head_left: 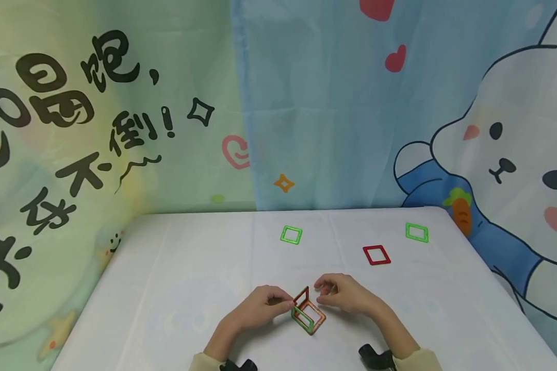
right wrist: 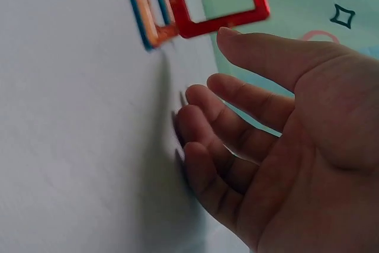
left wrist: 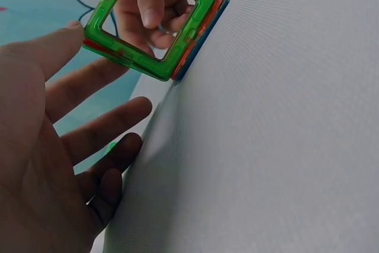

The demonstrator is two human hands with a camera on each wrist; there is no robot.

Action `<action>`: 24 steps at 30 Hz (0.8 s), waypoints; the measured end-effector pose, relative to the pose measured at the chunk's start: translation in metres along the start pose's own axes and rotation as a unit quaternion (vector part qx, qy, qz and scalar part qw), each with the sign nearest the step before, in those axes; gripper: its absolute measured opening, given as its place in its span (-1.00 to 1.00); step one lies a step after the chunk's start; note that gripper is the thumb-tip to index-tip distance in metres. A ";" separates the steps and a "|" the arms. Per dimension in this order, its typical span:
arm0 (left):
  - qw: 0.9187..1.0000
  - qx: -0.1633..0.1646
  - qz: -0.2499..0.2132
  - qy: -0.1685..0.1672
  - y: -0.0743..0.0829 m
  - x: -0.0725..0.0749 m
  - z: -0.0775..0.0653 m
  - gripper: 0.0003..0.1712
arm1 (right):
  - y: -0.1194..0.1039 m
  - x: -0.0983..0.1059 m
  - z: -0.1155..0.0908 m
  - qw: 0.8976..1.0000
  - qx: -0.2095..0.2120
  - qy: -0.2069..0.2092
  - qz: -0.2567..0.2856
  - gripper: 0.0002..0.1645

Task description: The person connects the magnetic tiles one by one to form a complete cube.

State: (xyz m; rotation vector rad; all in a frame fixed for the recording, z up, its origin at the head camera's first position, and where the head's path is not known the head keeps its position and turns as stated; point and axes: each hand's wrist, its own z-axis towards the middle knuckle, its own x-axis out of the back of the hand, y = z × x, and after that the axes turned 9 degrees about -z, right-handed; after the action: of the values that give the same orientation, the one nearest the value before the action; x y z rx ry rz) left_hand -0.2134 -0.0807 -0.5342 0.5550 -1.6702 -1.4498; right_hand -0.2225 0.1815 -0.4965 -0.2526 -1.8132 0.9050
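Three square frame-like magnetic tiles are joined in front of me. An orange tile with blue edging [head_left: 317, 309] lies on the table. A green tile [left wrist: 185, 35] and a red tile [right wrist: 225, 21] stand up from it, meeting near one corner. At that corner my left hand [head_left: 264, 306] pinches the tiles between thumb and index finger; its other fingers are spread. My right hand [head_left: 345, 293] is just right of the red tile, fingers loosely bent and nothing in them. Its thumb tip is close to the red tile's edge; whether it touches I cannot tell.
Farther back on the white table [head_left: 190, 257] lie a loose green tile [head_left: 283, 233], a loose red tile [head_left: 380, 263] and another green tile [head_left: 416, 239] at the right. A printed curtain [head_left: 315, 129] hangs behind the table.
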 end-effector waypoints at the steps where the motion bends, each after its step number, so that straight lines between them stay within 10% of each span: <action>1: 1.000 0.001 0.000 -0.002 0.001 0.000 0.000 -0.72 | 0.000 0.003 -0.002 1.000 -0.001 0.002 0.003 -0.66; 17: 0.999 0.004 -0.034 -0.006 -0.002 -0.001 -0.003 -0.75 | 0.045 0.093 -0.026 0.986 -0.078 0.138 -0.044 -0.62; 24: 0.999 -0.006 -0.042 -0.014 -0.001 -0.005 -0.002 -0.80 | 0.133 0.137 -0.019 0.962 -0.136 0.212 -0.109 -0.45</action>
State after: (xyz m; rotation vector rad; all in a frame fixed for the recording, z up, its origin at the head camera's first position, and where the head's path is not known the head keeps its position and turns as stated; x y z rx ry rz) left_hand -0.2092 -0.0783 -0.5363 0.6082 -1.6770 -1.5329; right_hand -0.2959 0.3585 -0.4871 -0.3795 -1.5206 0.4053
